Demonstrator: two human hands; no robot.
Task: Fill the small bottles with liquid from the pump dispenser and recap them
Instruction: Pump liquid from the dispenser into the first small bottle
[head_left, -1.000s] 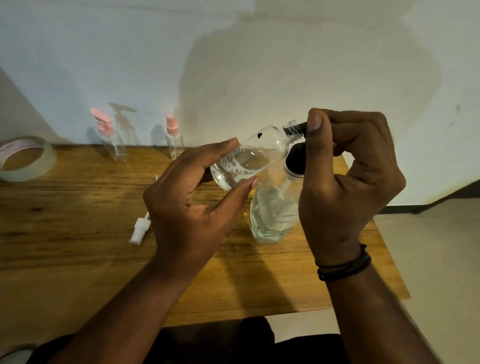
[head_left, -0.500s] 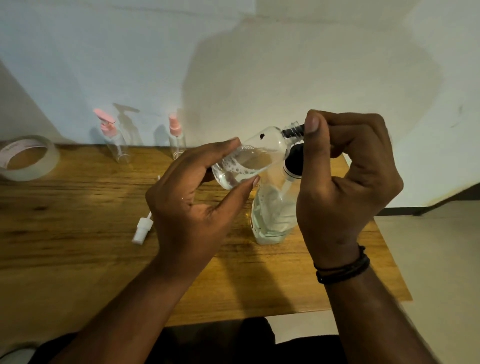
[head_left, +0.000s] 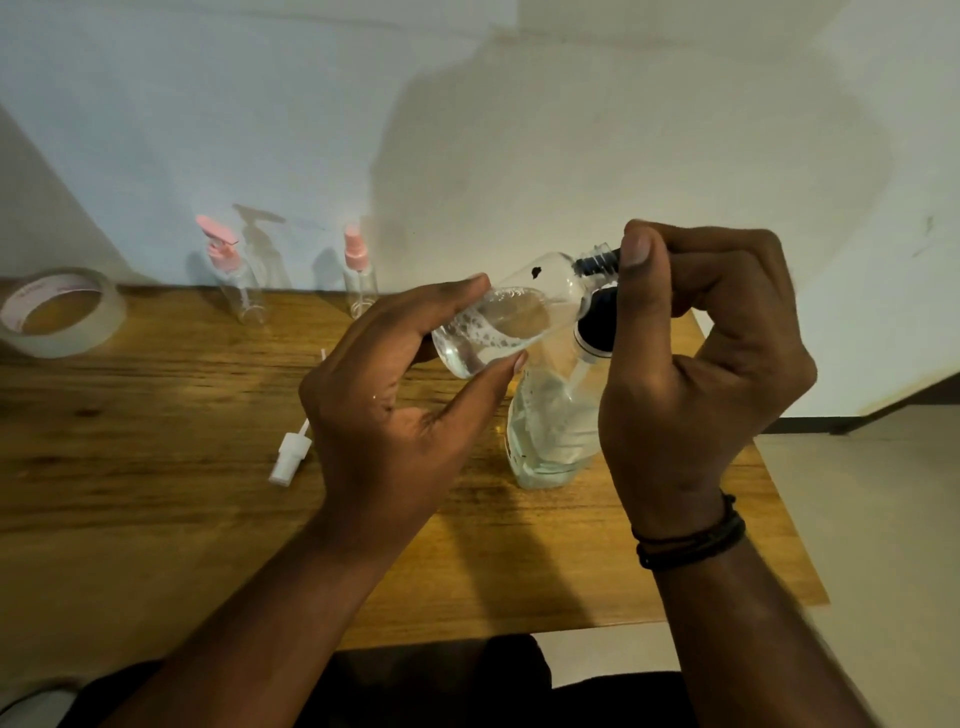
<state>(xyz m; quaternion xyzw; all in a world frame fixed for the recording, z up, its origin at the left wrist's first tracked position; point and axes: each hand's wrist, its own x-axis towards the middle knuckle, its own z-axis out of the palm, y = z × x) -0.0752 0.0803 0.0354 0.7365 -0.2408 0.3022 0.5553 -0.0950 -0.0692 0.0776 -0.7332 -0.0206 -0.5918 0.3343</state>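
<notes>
My left hand (head_left: 395, 410) holds a small clear bottle (head_left: 511, 317) tilted on its side, neck up and to the right, partly filled with foamy liquid. My right hand (head_left: 696, 364) is curled over the black pump head (head_left: 597, 314) of the clear dispenser (head_left: 550, 431), which stands on the table below the bottle. The black nozzle sits in the small bottle's threaded neck (head_left: 597, 260). A loose white spray cap (head_left: 291, 457) lies on the wood to the left of my left hand.
Two small clear bottles with pink tops, a pump one (head_left: 231, 280) and a spray one (head_left: 358, 275), stand by the wall. A roll of clear tape (head_left: 60, 312) lies at the far left. The wooden table (head_left: 130, 493) ends just right of my right wrist.
Both hands keep their grips and stay in place. The liquid and foam in the small bottle shift slightly; the view has drifted a little.
</notes>
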